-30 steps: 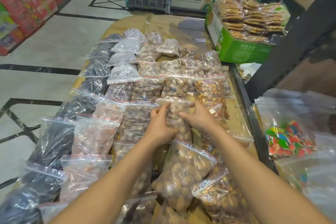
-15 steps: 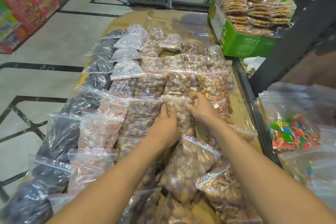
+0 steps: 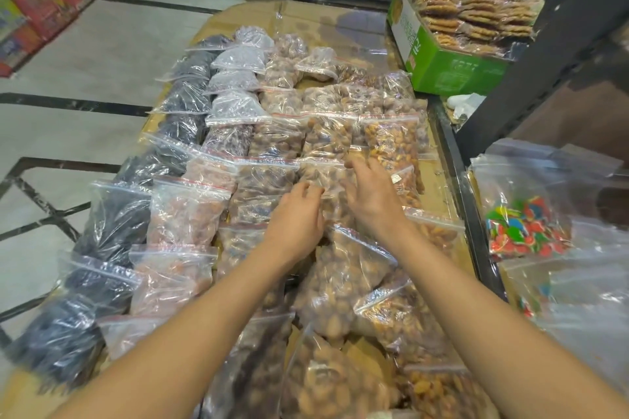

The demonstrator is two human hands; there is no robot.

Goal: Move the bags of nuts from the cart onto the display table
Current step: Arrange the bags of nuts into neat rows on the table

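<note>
on the cardboard-covered bench (image 3: 340,20), rows of clear zip bags lie side by side, each overlapping the next like shingles. the left rows hold dark contents (image 3: 183,92), the next holds pale and pinkish ones (image 3: 185,214), and the middle and right rows hold brown nuts. both hands are down on one bag of nuts (image 3: 325,177) in the middle row, just behind a larger bag of nuts (image 3: 343,286) that lies tilted under the wrists. the left hand (image 3: 296,218) rests on the bag's near left side with its fingertips curled onto the plastic; whether it pinches the film or only presses it i cannot tell. the right hand (image 3: 371,197) lies on the bag's right side, fingers reaching toward the red zip strip, fairly straight and pressing down. a green box (image 3: 442,68) of stacked flat snacks stands at the far right corner. to the right, past a dark rail, lie bags of coloured sweets (image 3: 524,228).
</note>
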